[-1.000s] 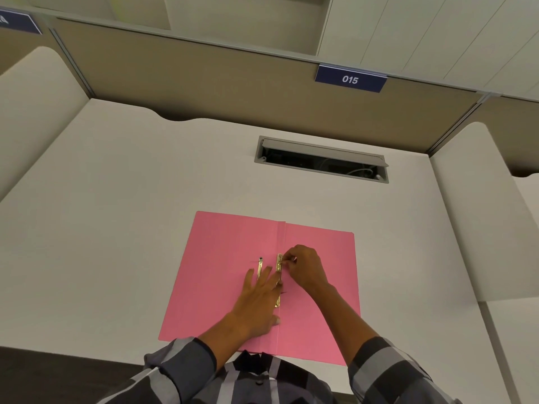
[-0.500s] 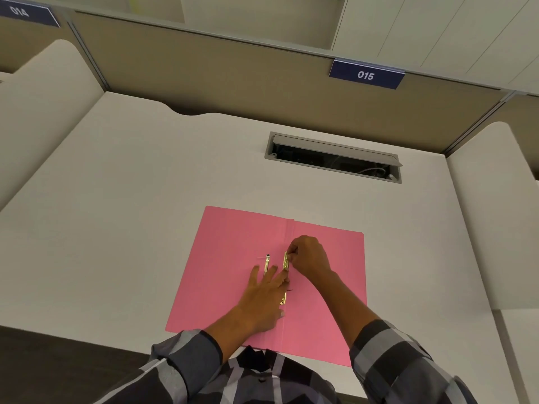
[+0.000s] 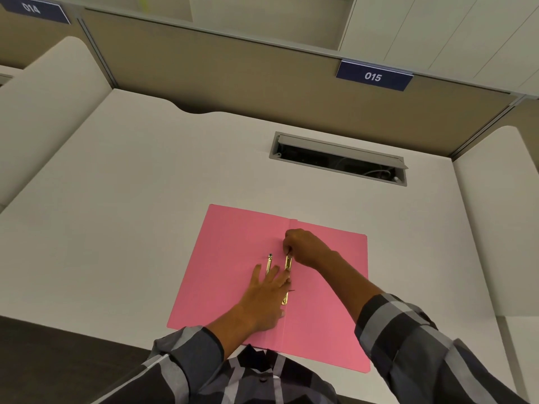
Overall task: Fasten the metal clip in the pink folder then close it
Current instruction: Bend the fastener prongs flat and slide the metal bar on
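The pink folder (image 3: 233, 258) lies open and flat on the white desk (image 3: 116, 199) in front of me. Along its centre fold sits the brass metal clip (image 3: 288, 262), with a second brass strip (image 3: 269, 262) lying just left of it. My left hand (image 3: 267, 295) rests flat on the folder, fingers spread over the lower part of both strips. My right hand (image 3: 306, 246) pinches the top end of the clip bar at the fold. The clip's middle is hidden under my left fingers.
A grey cable tray opening (image 3: 338, 158) is sunk into the desk behind the folder. Cream side panels stand at the left (image 3: 43, 97) and right (image 3: 495, 214). A tan back partition carries a blue label 015 (image 3: 373, 75). The desk's dark front edge (image 3: 58, 345) is near me.
The camera has tilted, so the whole scene sits a little to the right and higher in view. My right hand has slid slightly up the clip's top end; the left hand stays flat.
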A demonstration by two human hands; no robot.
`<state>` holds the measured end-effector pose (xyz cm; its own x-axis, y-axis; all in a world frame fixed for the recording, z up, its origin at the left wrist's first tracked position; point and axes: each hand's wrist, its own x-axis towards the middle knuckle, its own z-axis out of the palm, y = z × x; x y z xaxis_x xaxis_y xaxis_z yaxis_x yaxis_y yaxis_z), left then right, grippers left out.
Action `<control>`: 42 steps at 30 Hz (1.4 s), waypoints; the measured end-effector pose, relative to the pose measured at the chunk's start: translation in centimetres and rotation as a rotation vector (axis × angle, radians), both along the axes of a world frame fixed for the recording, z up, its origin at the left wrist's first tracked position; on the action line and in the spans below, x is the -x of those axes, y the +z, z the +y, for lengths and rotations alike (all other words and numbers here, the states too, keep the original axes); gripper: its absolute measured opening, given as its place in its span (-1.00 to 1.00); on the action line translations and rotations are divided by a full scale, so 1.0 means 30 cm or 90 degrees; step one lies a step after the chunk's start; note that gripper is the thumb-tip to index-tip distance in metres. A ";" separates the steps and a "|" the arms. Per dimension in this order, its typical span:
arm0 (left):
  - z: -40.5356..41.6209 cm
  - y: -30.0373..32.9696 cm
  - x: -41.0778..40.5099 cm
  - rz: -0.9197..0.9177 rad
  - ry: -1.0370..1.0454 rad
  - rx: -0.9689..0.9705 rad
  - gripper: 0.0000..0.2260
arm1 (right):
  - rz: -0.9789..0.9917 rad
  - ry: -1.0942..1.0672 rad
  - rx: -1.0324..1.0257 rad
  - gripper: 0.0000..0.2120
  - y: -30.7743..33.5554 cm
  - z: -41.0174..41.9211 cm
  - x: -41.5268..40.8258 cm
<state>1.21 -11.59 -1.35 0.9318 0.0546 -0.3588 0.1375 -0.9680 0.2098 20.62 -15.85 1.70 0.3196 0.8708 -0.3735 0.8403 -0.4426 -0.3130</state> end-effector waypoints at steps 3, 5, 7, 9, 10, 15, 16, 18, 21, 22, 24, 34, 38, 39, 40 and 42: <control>0.006 0.001 0.004 0.013 -0.007 0.008 -0.28 | 0.015 0.002 -0.005 -0.82 0.008 -0.003 -0.019; 0.011 -0.003 0.008 0.015 -0.015 0.010 -0.22 | 0.032 -0.014 -0.020 -0.82 0.011 -0.015 -0.028; 0.015 -0.009 0.015 0.016 -0.018 0.013 -0.16 | 0.043 -0.026 -0.041 -0.83 0.009 -0.027 -0.032; 0.021 -0.017 0.020 0.021 -0.024 0.016 -0.09 | 0.048 -0.041 -0.069 -0.84 0.003 -0.042 -0.028; 0.025 -0.022 0.023 0.025 -0.030 0.016 -0.05 | 0.048 -0.051 -0.082 -0.84 -0.002 -0.051 -0.024; 0.054 -0.043 0.032 0.047 -0.055 0.022 0.06 | 0.056 -0.100 -0.112 -0.84 -0.022 -0.099 -0.008; 0.059 -0.045 0.032 0.046 -0.055 0.027 0.07 | 0.060 -0.114 -0.126 -0.83 -0.025 -0.108 -0.004; 0.068 -0.049 0.030 0.041 -0.056 0.035 0.07 | 0.065 -0.166 -0.168 -0.77 -0.038 -0.127 0.010; 0.075 -0.055 0.028 0.031 -0.056 0.039 0.07 | 0.085 -0.317 -0.237 -0.70 -0.063 -0.168 0.059; 0.077 -0.058 0.029 0.030 -0.056 0.040 0.08 | 0.091 -0.366 -0.248 -0.69 -0.072 -0.187 0.082; 0.079 -0.062 0.031 0.031 -0.055 0.044 0.08 | 0.119 -0.436 -0.252 -0.65 -0.090 -0.231 0.133; 0.105 -0.050 0.027 0.043 -0.055 0.098 0.14 | 0.208 -0.398 -0.271 -0.90 -0.110 -0.283 0.337; 0.111 -0.050 0.022 0.055 -0.061 0.086 0.15 | 0.101 -0.372 -0.274 -0.94 -0.118 -0.304 0.335; 0.118 -0.051 0.021 0.060 -0.073 0.087 0.16 | 0.078 -0.374 -0.278 -0.93 -0.122 -0.316 0.345; 0.125 -0.052 0.021 0.063 -0.085 0.087 0.16 | 0.062 -0.377 -0.282 -0.92 -0.123 -0.328 0.359; 0.135 -0.051 0.018 0.063 -0.085 0.085 0.16 | 0.049 -0.355 -0.280 -0.88 -0.127 -0.344 0.385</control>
